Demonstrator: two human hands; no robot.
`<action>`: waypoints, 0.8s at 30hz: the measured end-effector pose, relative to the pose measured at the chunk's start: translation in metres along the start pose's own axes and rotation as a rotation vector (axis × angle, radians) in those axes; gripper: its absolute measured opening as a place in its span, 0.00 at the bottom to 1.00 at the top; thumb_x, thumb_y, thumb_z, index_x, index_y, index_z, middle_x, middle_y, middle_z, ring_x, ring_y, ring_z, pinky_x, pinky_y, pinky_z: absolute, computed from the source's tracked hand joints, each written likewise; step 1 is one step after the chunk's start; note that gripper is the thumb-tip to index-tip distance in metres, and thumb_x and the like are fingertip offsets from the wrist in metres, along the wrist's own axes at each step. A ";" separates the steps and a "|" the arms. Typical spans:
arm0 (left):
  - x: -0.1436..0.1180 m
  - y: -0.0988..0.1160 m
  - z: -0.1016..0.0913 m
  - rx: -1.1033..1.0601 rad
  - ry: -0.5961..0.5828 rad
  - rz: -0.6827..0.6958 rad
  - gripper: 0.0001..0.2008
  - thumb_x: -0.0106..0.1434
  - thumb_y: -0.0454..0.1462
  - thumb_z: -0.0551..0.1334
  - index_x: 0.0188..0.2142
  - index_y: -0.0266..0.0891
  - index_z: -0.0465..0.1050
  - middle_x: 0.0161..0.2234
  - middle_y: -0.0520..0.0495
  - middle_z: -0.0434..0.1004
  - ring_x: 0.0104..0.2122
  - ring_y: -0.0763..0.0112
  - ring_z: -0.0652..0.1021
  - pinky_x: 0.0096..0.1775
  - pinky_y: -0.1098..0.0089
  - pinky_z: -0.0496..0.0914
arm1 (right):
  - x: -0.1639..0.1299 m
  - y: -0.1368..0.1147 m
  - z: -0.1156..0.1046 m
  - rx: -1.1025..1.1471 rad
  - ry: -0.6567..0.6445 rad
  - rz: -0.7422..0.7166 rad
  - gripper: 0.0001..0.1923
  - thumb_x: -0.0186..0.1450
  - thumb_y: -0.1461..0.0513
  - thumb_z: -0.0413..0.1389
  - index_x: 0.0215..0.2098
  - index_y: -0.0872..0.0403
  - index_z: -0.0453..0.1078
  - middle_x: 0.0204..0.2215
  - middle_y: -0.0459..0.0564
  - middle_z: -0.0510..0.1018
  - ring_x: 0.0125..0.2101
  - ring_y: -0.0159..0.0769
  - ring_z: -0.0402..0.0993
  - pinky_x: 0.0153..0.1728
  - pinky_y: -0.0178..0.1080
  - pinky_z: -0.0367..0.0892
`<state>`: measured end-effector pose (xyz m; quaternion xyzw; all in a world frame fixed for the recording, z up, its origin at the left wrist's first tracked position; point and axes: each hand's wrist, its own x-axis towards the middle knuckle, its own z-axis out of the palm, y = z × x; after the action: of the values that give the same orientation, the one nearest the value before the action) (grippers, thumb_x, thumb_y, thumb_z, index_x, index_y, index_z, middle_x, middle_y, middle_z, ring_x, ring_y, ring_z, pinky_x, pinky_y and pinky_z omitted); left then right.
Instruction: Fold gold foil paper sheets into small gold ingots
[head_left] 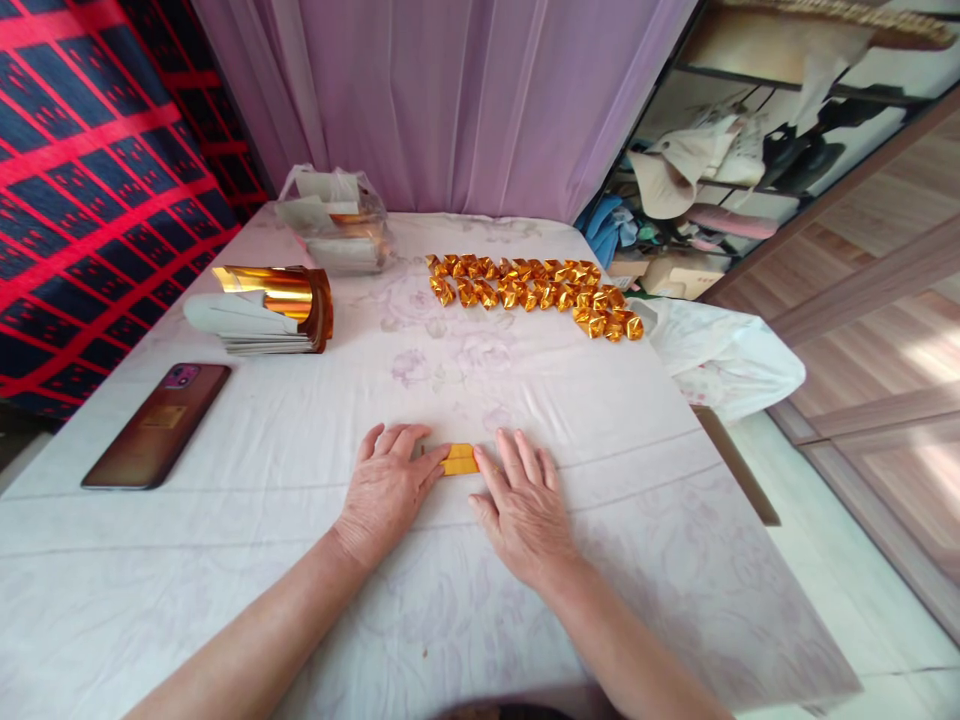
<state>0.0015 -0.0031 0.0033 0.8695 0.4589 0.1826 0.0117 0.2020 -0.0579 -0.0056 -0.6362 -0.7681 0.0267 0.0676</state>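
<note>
No writing is showing anywhere. Both hands are lying flat on the white cloth-covered table (300, 420), each grip released: the left hand (386, 490) and right hand (523, 505) are pressing fingertips onto the small folded gold foil paper (459, 459) between them, near the table's front.

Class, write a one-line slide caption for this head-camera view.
Both hands, left hand and right hand, press a gold paper strip flat; folded gold pieces line the table.

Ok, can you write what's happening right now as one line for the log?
left hand: flat on gold paper | right hand: flat on gold paper | folded gold pieces: rows behind | phone: left
</note>
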 end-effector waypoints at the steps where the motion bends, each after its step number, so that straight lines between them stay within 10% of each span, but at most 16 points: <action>1: 0.000 0.000 0.000 0.001 0.000 -0.001 0.11 0.67 0.39 0.61 0.47 0.49 0.78 0.49 0.43 0.74 0.48 0.55 0.73 0.53 0.44 0.64 | -0.001 0.002 0.000 0.001 0.001 -0.008 0.27 0.70 0.50 0.50 0.65 0.46 0.60 0.68 0.56 0.53 0.67 0.52 0.45 0.63 0.59 0.45; 24: -0.011 -0.017 -0.016 0.150 -0.048 0.180 0.15 0.64 0.35 0.63 0.50 0.53 0.75 0.49 0.44 0.73 0.50 0.55 0.72 0.57 0.42 0.60 | -0.004 0.031 -0.008 0.026 0.001 -0.161 0.24 0.69 0.54 0.54 0.63 0.43 0.63 0.66 0.55 0.58 0.66 0.53 0.51 0.60 0.60 0.51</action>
<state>-0.0229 -0.0046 0.0120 0.9097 0.3908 0.1273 -0.0588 0.2342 -0.0564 -0.0019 -0.5715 -0.8163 0.0309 0.0783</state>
